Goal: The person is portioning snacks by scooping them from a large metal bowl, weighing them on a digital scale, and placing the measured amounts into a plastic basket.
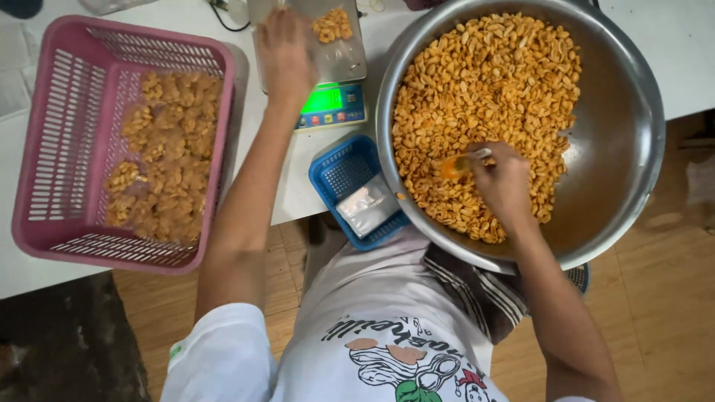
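Here the right hand point(505, 182) closes its grip on an orange scoop point(456, 165) dug into the peanuts point(484, 89) of the steel bowl point(633, 149). The left hand point(284, 56) steadies a clear bag point(337, 37) on the scale point(331, 104), handy for filling; its grip I cannot tell.

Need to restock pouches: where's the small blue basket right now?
In the head view, the small blue basket sits at the table edge, centre, between the digital scale and the big steel bowl, holding empty pouches.
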